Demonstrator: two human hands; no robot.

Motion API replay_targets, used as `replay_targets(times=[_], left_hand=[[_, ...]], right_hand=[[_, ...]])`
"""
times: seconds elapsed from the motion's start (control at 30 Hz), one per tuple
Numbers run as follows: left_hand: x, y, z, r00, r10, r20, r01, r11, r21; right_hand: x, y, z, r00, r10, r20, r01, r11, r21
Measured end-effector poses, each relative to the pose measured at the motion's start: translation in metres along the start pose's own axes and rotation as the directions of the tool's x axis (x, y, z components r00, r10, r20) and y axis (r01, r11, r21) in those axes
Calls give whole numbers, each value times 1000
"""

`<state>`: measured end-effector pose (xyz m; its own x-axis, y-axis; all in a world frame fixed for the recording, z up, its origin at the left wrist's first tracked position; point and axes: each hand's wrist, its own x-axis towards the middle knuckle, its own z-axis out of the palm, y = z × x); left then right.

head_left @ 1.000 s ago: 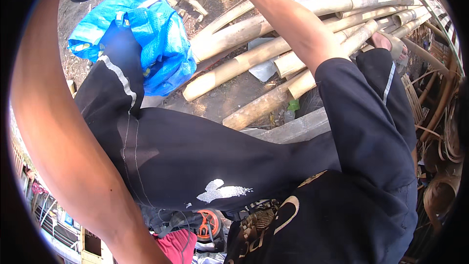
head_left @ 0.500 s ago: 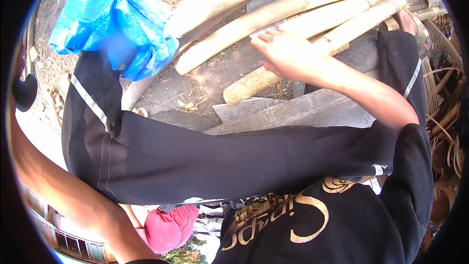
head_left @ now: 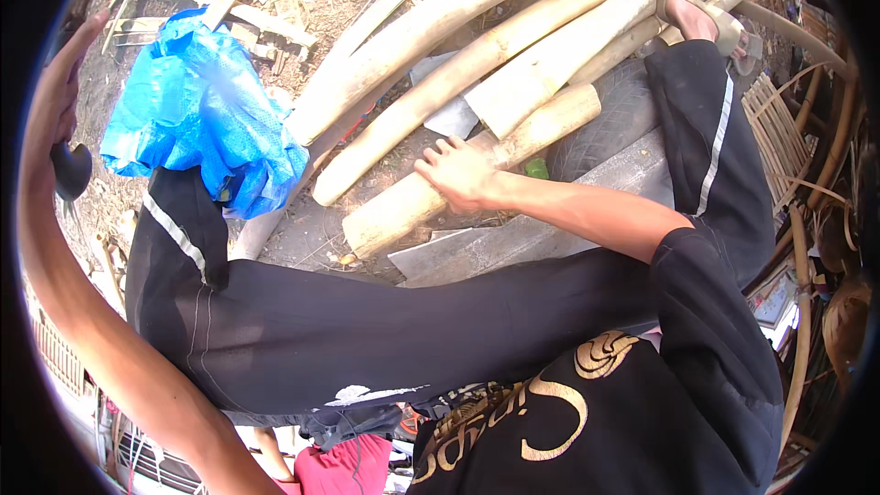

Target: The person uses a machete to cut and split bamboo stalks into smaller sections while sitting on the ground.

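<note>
Bamboo pile (head_left: 513, 46) fills the frame from 11 to 2 o'clock: thick pale poles lying side by side on bare dirt, cut ends facing down-left. Black trouser legs (head_left: 367, 330) cross the middle from 9 to 3 o'clock, and a sandalled foot (head_left: 701, 18) rests on the pile at 1 o'clock. Blue tarp bag (head_left: 197, 119) sits crumpled at 10 o'clock, just beside the left knee. Grey slab (head_left: 513, 243) lies at centre under the right forearm, with an old tyre (head_left: 614, 124) above it. Short bamboo section (head_left: 477, 170) lies lowest in the pile, near centre, its cut end at lower left.

Right hand (head_left: 458, 172) is on top of that short section, fingers spread and curling over it, touching but not closed round; no lift visible. Left hand (head_left: 50, 101) is raised at the 9 o'clock rim, fingers extended, with a dark rounded object (head_left: 71, 170) beside the palm; cannot tell whether it is gripped.

Progress looks early: the section is reached but unlifted, lying among the other poles. No cut or split pieces are visible near the hands, so taking it out and working it all seems left.
</note>
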<state>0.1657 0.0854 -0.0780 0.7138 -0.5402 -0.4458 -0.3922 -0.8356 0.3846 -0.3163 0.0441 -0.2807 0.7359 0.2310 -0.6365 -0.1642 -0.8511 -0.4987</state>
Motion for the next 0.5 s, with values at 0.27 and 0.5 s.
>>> replay_targets(times=[0.27, 0.5], left_hand=[[-23, 33, -1, 995, 57, -77, -71, 979, -191], [-40, 46, -14, 977, 112, -182, -172, 918, -358]], right_hand=[[-116, -11, -158, 961, -42, -274, 46, 999, 10], [-146, 42, -274, 627, -23, -778, -48, 997, -68]])
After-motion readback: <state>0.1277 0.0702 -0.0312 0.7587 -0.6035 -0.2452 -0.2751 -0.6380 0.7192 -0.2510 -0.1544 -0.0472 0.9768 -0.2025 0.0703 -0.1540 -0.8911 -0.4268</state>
